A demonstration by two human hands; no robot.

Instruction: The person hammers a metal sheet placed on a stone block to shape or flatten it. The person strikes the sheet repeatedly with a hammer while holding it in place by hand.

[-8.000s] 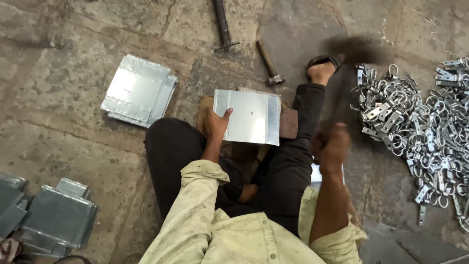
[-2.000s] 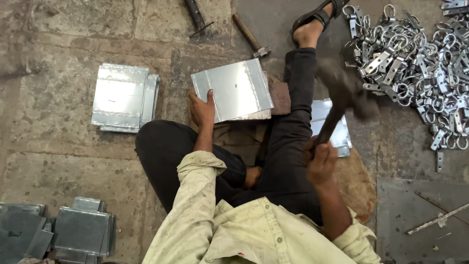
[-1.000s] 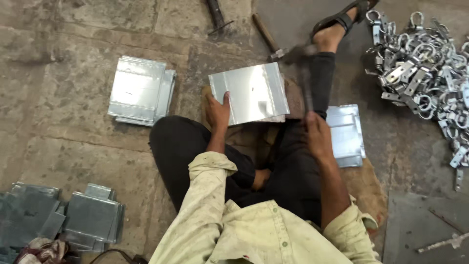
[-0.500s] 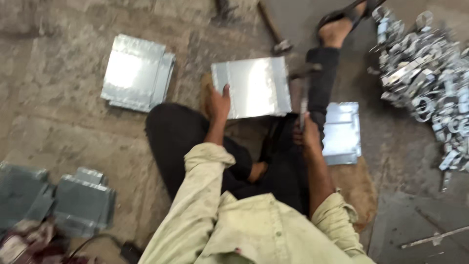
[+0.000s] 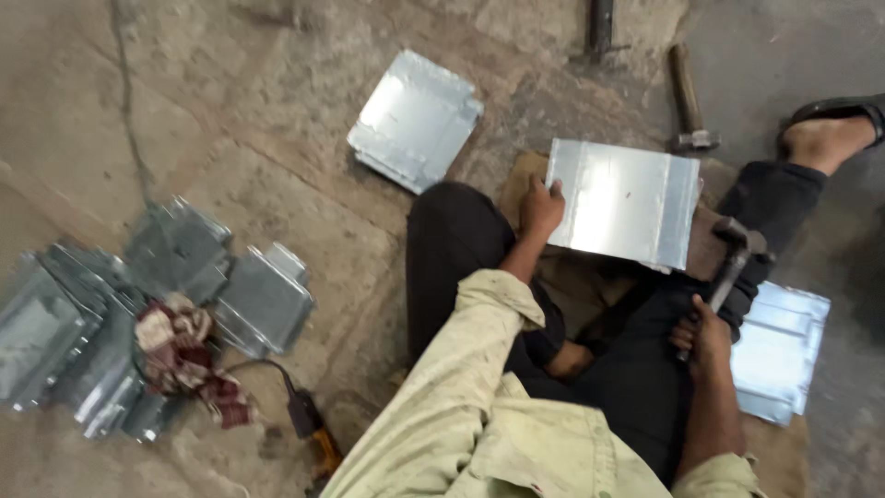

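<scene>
While left grip (image 5: pixel 539 207) pinches the metal sheet (image 5: pixel 622 203), right grip (image 5: pixel 702 334) tight around hammer (image 5: pixel 733 258) beside it.

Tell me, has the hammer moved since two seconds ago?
Yes. The hammer has come down: then raised beside the knee, its head now rests by the metal sheet's right edge.

Stone floor (image 5: pixel 184 138) bears folded metal sheets (image 5: pixel 415 120), rag (image 5: pixel 189 360), spare hammer (image 5: pixel 687 97).

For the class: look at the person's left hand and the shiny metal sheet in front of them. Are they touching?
Touching. The head view shows the left hand with its fingers curled over the left edge of the metal sheet, with no gap between them.
</scene>
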